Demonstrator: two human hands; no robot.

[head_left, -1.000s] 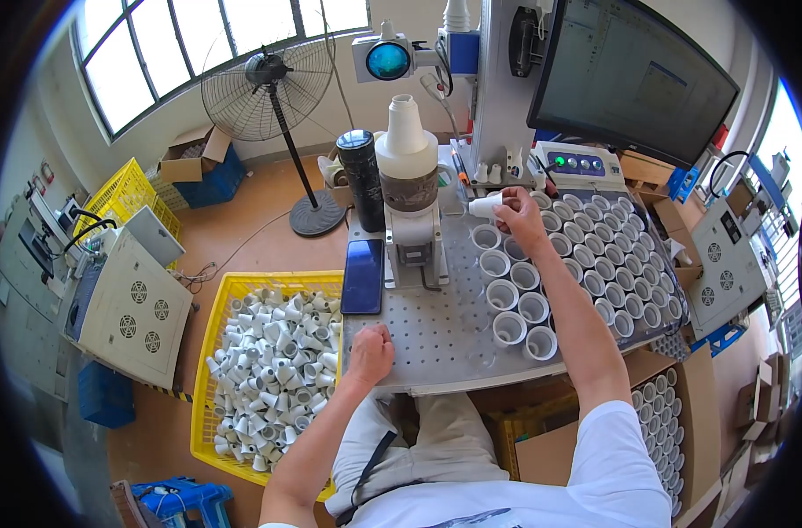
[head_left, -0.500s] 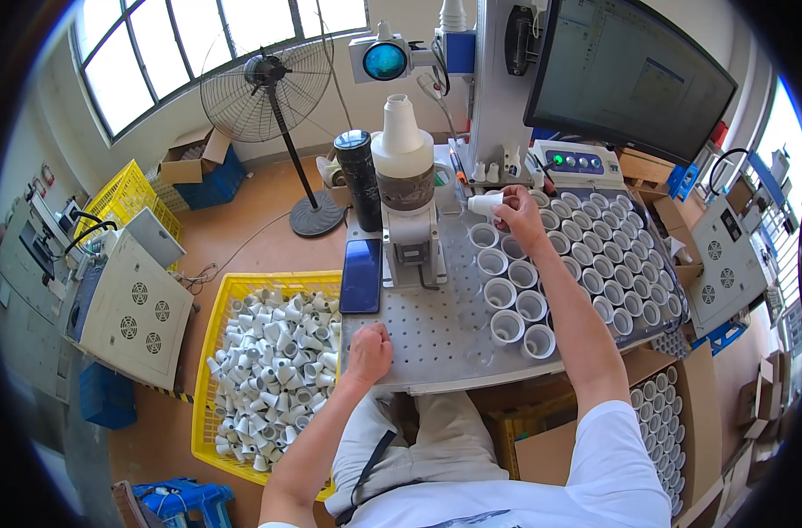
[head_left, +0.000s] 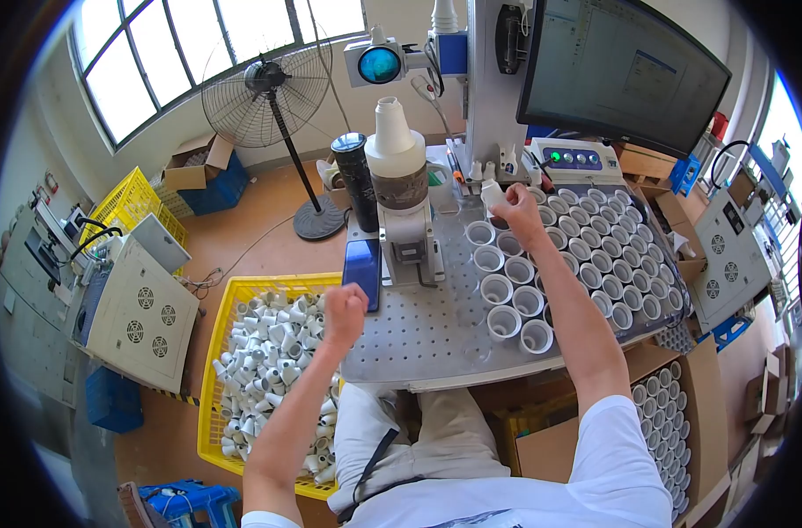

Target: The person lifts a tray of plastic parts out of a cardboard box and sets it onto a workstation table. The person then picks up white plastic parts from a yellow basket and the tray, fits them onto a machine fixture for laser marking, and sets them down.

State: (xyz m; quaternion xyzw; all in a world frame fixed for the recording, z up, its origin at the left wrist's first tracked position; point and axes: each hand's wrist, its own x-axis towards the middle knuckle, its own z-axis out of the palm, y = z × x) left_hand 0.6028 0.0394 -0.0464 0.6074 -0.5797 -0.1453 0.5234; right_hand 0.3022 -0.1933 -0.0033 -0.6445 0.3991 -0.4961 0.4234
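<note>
My right hand (head_left: 519, 213) pinches a small white cup (head_left: 492, 197) above the back of the metal work table (head_left: 410, 352), beside rows of upright white cups (head_left: 602, 261). My left hand (head_left: 345, 312) is closed near the table's left edge, just in front of a dark phone (head_left: 362, 264); whether its curled fingers hold anything is hidden. Behind the phone stand a black cylinder (head_left: 355, 180) and a fixture carrying a white cone-shaped piece (head_left: 392, 132). A yellow basket (head_left: 209, 400) full of loose white cups lies below on the left.
A monitor (head_left: 625, 75) and a control box with lit buttons (head_left: 577, 160) stand at the back right. A lens head (head_left: 379, 65) hangs over the fixture. A floor fan (head_left: 265, 77) is beyond the table. A cardboard box (head_left: 705, 405) with stacked cups sits at lower right.
My left hand has lifted from the table's front edge and moved left and up toward the phone. The cup in my right hand has turned more upright. The view has shifted slightly.
</note>
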